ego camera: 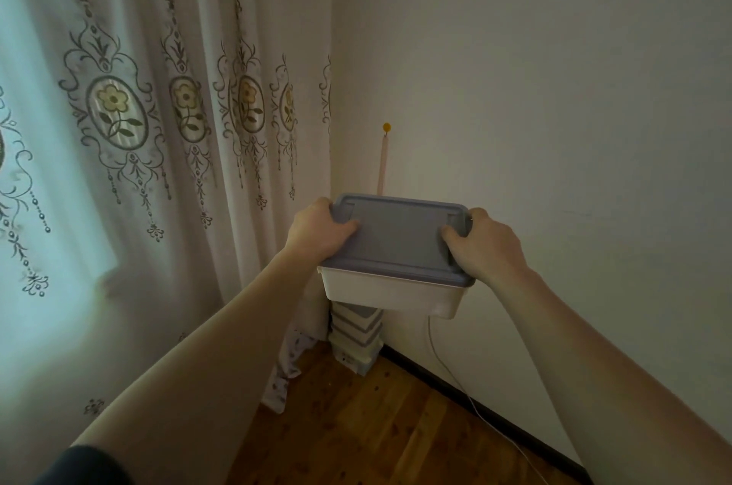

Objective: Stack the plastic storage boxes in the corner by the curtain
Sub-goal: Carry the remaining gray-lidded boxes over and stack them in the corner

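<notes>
Where the two bare forearms reach out from the bottom corners of the view, they converge on a single plastic storage box (396, 278) held up in the air. The left hand (317, 233) grips the box's left end, thumb lying on the lid and fingers wrapped round the rim; the right hand (485, 243) grips the right end the same way, thumb on top, fingers curled over the edge. The box has a white tub and a grey-blue lid (396, 237) — it sits level or nearly so, tipped slightly toward the camera.

Directly beneath it, partly hidden by the tub, stands a stack of boxes (356, 334) with the same white walls and grey-blue lids, resting on the wooden floor (376, 425) right in the corner. Whether the held box touches the top of that stack cannot be told; its underside covers the join.

A thin white cable (455, 381) trails down the wall and across the floor just right of the stack. To the left hangs the curtain (158, 128), pale with embroidered flower medallions, its hem brushing the floor beside the stack. Behind the box, on the plain wall (554, 88), a small yellow hook (387, 126) holds a narrow pale strip (382, 164) hanging straight down.
</notes>
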A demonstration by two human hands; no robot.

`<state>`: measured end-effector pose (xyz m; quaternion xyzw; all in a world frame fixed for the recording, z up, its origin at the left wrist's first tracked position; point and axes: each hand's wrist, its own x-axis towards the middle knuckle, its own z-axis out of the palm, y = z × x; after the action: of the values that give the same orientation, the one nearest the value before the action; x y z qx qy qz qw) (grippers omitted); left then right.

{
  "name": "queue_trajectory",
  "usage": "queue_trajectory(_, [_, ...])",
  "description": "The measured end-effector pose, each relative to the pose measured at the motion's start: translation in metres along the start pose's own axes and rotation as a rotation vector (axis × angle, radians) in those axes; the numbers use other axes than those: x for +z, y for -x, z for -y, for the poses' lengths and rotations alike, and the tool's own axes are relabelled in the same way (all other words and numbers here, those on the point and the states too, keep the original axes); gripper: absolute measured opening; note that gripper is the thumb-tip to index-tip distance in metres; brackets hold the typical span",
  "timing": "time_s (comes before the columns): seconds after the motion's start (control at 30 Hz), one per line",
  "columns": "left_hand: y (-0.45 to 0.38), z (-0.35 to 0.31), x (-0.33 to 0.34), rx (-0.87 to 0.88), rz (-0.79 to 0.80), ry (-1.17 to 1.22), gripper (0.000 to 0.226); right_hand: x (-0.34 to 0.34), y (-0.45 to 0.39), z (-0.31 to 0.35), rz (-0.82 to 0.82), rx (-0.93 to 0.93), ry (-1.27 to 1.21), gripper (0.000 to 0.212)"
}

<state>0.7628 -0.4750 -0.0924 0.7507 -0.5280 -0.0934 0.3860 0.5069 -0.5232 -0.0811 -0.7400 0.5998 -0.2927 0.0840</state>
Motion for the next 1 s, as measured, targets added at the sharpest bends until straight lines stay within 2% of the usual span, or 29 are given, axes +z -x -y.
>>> queue_trajectory(0.37, [-0.125,0.031,0.064,-0.017,0.024,-0.062,0.061,0.079,-0.129,-0.018,0.048,-0.027,-0.03,0.054])
queue_trajectory(0.7, [-0.26,0.034,0.12,-0.027,0.012,-0.112,0.06,0.137,-0.274,-0.039,0.095,-0.044,-0.057,0.055])
queue_trajectory(1.0, [-0.339,0.067,0.158,-0.042,0.04,-0.097,0.06,0.193,-0.346,-0.039,0.135,-0.032,-0.067,0.052])
